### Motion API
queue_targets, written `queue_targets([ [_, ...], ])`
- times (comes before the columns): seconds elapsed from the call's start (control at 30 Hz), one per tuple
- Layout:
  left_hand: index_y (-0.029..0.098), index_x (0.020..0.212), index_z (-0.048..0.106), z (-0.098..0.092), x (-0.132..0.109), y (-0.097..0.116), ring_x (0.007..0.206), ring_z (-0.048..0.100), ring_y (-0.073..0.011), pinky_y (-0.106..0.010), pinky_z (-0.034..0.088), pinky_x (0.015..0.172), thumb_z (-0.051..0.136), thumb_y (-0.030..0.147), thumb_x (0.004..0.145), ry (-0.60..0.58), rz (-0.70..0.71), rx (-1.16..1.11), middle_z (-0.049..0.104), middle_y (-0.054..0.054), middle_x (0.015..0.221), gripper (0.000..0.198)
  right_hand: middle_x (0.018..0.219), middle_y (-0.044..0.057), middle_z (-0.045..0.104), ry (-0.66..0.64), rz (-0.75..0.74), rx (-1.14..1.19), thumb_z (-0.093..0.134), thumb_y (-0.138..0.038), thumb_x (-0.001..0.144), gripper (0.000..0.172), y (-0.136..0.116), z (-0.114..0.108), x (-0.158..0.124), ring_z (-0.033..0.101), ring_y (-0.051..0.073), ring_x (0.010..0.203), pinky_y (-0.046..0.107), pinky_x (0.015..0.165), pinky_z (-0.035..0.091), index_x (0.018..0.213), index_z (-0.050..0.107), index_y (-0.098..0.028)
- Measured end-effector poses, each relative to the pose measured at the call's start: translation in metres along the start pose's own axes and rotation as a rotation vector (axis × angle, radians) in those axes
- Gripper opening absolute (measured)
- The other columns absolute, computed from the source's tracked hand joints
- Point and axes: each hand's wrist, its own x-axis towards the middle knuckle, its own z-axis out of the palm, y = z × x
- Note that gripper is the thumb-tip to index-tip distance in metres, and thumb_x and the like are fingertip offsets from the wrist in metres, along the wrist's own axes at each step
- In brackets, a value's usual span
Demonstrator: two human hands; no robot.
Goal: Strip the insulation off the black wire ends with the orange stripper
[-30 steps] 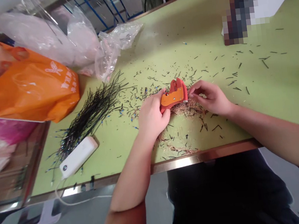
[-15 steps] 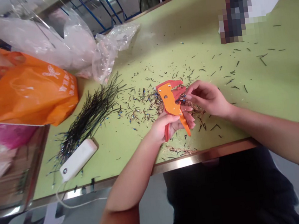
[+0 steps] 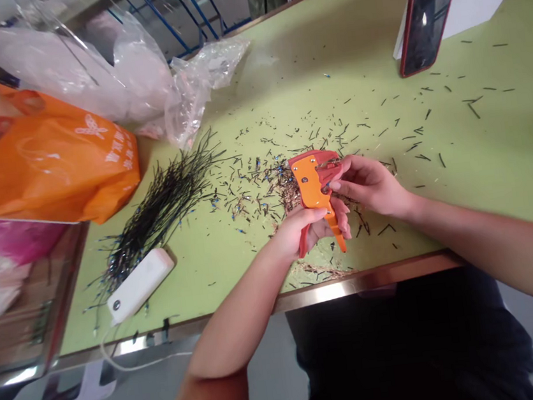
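Gripping an orange-and-red wire stripper [image 3: 312, 188], the left hand [image 3: 299, 231] curls its fingers round the handles and holds the tool nearly upright above the green table [image 3: 435, 116]. Half a second ago the stripper leaned more and sat slightly further left; it has since moved a little to the right. The right hand [image 3: 371, 185] is closer to it now, its fingertips [image 3: 335, 186] pinched together at the stripper's jaw end, though whatever they may hold is too thin to make out. Black wire offcuts [image 3: 250, 182] lie scattered around both hands. Further left, a bundle of black wires [image 3: 164, 205] rests just beside a white power bank [image 3: 139, 284], near an orange plastic bag [image 3: 44, 154] and clear plastic sheeting [image 3: 158, 90]. A red-rimmed phone [image 3: 428, 11] stands near the table's far side.
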Motion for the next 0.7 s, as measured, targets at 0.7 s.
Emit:
queue_targets([
  [0.7, 0.017, 0.085, 0.065, 0.0025, 0.0016, -0.0003, 0.066, 0.063, -0.0180, -0.040, 0.059, 0.078, 0.074, 0.055, 0.085, -0.110, -0.070, -0.072, 0.061, -0.003, 0.069, 0.038, 0.092, 0.002, 0.077, -0.083, 0.168, 0.091, 0.085, -0.043, 0.088, 0.025, -0.0026, -0.0001, 0.0045, 0.072, 0.015, 0.088, 0.031, 0.088, 0.060, 0.091, 0.074, -0.020],
])
